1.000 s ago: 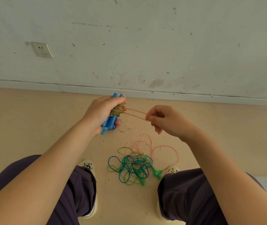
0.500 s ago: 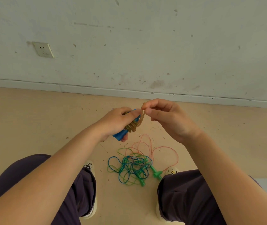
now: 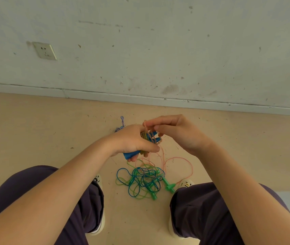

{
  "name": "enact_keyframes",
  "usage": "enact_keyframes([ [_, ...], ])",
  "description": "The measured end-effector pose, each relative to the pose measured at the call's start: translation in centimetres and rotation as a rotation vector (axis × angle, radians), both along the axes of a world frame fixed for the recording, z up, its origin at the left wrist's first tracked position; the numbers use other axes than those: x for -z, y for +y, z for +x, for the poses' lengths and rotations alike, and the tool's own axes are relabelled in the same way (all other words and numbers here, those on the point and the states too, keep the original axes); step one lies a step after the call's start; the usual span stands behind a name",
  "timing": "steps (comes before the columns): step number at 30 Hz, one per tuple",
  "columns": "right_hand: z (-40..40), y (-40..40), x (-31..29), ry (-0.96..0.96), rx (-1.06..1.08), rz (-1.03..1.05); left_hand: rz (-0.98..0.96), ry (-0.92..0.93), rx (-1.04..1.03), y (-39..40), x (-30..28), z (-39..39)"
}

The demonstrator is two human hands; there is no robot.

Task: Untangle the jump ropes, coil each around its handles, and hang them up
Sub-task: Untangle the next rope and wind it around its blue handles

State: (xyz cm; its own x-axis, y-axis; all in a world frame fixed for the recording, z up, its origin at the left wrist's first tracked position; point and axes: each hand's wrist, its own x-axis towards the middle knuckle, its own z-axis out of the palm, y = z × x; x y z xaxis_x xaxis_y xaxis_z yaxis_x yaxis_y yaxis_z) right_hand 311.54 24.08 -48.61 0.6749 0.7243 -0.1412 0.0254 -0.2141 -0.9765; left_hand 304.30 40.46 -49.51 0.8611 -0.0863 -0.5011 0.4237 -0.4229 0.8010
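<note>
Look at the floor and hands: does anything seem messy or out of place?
Yes. A tangled heap of green and blue ropes lies on the floor between the feet, and a striped rope end pokes out behind the left hand.

A bare indoor room, maybe a spare room or activity space, though little shows to settle it. A scuffed, stained white wall carries a wall socket, a pale baseboard runs below, and the tan floor is flecked with debris.
</note>
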Motion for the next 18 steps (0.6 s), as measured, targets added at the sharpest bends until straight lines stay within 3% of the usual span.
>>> enact_keyframes([
  [11,0.4,0.2,-0.2,-0.018,0.089,-0.049,0.120,-0.140,-0.181,0.9,0.8,0.1],
  [14,0.4,0.1,-0.3,-0.037,0.072,-0.078,0.154,-0.149,-0.133,0.9,1.1,0.0],
  [18,-0.4,0.4,-0.1,-0.125,-0.005,-0.131,0.340,-0.189,-0.035,0.5,1.0,-0.1],
])
